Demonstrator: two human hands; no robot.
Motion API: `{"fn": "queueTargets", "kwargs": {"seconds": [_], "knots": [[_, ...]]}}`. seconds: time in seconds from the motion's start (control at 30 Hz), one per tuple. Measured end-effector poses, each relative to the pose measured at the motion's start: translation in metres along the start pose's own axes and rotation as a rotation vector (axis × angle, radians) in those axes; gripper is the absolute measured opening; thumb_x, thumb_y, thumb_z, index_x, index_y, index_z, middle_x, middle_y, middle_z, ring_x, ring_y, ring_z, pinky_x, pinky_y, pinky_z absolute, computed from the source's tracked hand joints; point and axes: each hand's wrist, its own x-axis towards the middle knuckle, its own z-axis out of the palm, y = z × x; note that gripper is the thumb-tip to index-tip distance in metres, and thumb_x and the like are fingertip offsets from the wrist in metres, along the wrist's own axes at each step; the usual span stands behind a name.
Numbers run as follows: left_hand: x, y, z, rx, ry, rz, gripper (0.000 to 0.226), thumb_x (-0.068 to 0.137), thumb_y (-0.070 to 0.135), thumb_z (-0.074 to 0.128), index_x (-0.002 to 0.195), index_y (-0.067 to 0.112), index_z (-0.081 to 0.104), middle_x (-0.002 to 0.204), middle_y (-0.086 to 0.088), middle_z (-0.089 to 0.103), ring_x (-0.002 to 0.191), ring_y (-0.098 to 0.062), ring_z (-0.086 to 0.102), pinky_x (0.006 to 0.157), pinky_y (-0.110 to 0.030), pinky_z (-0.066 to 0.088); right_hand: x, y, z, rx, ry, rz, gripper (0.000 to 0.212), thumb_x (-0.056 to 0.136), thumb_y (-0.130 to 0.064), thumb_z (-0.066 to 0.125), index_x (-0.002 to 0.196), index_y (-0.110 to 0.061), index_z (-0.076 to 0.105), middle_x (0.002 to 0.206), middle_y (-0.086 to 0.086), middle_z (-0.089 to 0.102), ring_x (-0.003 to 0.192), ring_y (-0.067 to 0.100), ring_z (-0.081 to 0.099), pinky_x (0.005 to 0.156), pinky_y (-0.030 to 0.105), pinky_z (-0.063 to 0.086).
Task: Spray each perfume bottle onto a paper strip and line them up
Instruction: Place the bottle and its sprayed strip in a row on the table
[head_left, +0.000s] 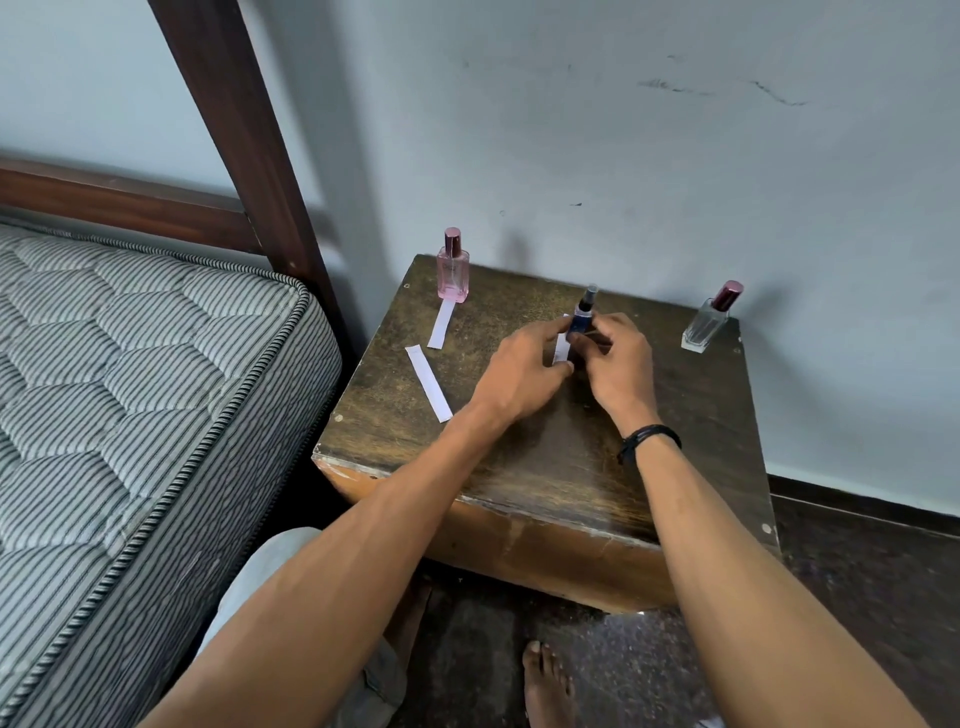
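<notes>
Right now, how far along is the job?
Likely done: pink bottle, with a paper strip at its base. In hand: right hand grips the blue bottle, left hand pinches a second strip beside it. Left: clear bottle, no strip by it; spare strip on the table.

Our bare forearms reach forward and converge. Our left hand (524, 366) pinches a paper strip (561, 349); our right hand (621, 364), fingers curled, grips a small blue bottle (580, 319) upright.

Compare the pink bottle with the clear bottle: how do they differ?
The pink bottle is rose-tinted; the clear bottle looks colourless. The pink bottle stands far left with a paper strip in front of it; the clear bottle stands far right, no strip near. Both are upright, capped and untouched.
</notes>
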Motion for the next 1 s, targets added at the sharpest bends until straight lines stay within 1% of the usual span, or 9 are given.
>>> {"fn": "queueTargets", "kwargs": {"seconds": [0.1, 0.23, 0.43, 0.57, 0.67, 0.77, 0.83, 0.93, 1.0], "knots": [[0.007, -0.001, -0.001, -0.012, 0.000, 0.000, 0.066, 0.085, 0.006, 0.065, 0.147, 0.020, 0.049, 0.143, -0.009, 0.056, 0.132, -0.025, 0.053, 0.112, -0.043, 0.042, 0.008, -0.002, 0.005, 0.017, 0.010, 0.009, 0.021, 0.094, -0.004, 0.069, 0.114, -0.008, 0.076, 0.102, 0.001, 0.061, 0.090, 0.015, 0.062, 0.075, 0.001, 0.040], [0.016, 0.001, -0.003, -0.033, -0.037, -0.023, 0.070, 0.083, -0.003, 0.059, 0.149, 0.018, 0.046, 0.148, -0.007, 0.052, 0.136, -0.023, 0.049, 0.114, -0.033, 0.038, 0.020, 0.001, 0.008, -0.007, 0.026, 0.014, 0.021, 0.095, -0.003, 0.067, 0.112, -0.008, 0.077, 0.102, 0.006, 0.062, 0.086, 0.016, 0.057, 0.071, 0.001, 0.036], [0.031, -0.007, -0.001, -0.106, -0.060, -0.063, 0.077, 0.077, -0.009, 0.056, 0.148, 0.019, 0.048, 0.148, -0.002, 0.049, 0.138, -0.017, 0.043, 0.116, -0.031, 0.035, 0.033, 0.006, 0.012, -0.033, 0.029, 0.035, 0.017, 0.096, -0.005, 0.066, 0.109, -0.006, 0.077, 0.101, 0.007, 0.063, 0.084, 0.016, 0.058, 0.067, 0.001, 0.035], [0.038, -0.008, -0.001, -0.136, -0.047, -0.066, 0.076, 0.075, -0.011, 0.056, 0.146, 0.016, 0.050, 0.145, -0.005, 0.052, 0.135, -0.016, 0.045, 0.105, -0.019, 0.033, 0.038, 0.007, 0.015, -0.036, 0.041, 0.034, 0.018, 0.095, -0.007, 0.067, 0.109, -0.010, 0.077, 0.101, 0.002, 0.064, 0.084, 0.014, 0.058, 0.067, 0.008, 0.036], [0.040, -0.010, 0.000, -0.140, -0.057, -0.066, 0.075, 0.075, -0.011, 0.055, 0.145, 0.016, 0.051, 0.144, -0.006, 0.053, 0.135, -0.019, 0.046, 0.109, -0.023, 0.035, 0.039, 0.010, 0.017, -0.046, 0.040, 0.038, 0.020, 0.095, -0.006, 0.067, 0.111, -0.012, 0.077, 0.103, 0.003, 0.066, 0.085, 0.013, 0.059, 0.070, 0.013, 0.036], [0.040, -0.011, -0.002, -0.134, -0.062, -0.071, 0.074, 0.077, -0.010, 0.053, 0.145, 0.018, 0.051, 0.145, -0.006, 0.053, 0.136, -0.018, 0.046, 0.113, -0.026, 0.033, 0.038, 0.008, 0.017, -0.042, 0.051, 0.039, 0.022, 0.094, -0.006, 0.068, 0.112, -0.015, 0.078, 0.100, 0.000, 0.065, 0.082, 0.010, 0.058, 0.068, 0.002, 0.036], [0.040, -0.010, -0.002, -0.122, -0.063, -0.068, 0.073, 0.078, -0.011, 0.052, 0.145, 0.018, 0.051, 0.146, -0.006, 0.053, 0.136, -0.018, 0.046, 0.111, -0.022, 0.032, 0.037, 0.008, 0.018, -0.052, 0.052, 0.038, 0.023, 0.094, -0.006, 0.069, 0.113, -0.015, 0.078, 0.099, 0.000, 0.065, 0.081, 0.011, 0.058, 0.067, -0.001, 0.035], [0.041, -0.011, -0.001, -0.103, -0.073, -0.060, 0.073, 0.079, -0.010, 0.053, 0.146, 0.019, 0.051, 0.146, -0.005, 0.053, 0.135, -0.018, 0.047, 0.108, -0.021, 0.032, 0.038, 0.010, 0.018, -0.066, 0.050, 0.046, 0.024, 0.094, -0.006, 0.068, 0.114, -0.016, 0.077, 0.101, -0.001, 0.066, 0.084, 0.011, 0.059, 0.067, -0.001, 0.035], [0.041, -0.012, -0.001, -0.095, -0.075, -0.055, 0.073, 0.078, -0.009, 0.053, 0.146, 0.020, 0.052, 0.145, -0.005, 0.054, 0.135, -0.018, 0.047, 0.108, -0.021, 0.033, 0.038, 0.011, 0.019, -0.073, 0.046, 0.051, 0.025, 0.095, -0.007, 0.068, 0.115, -0.018, 0.077, 0.102, -0.001, 0.066, 0.086, 0.011, 0.059, 0.067, 0.005, 0.035]]}}
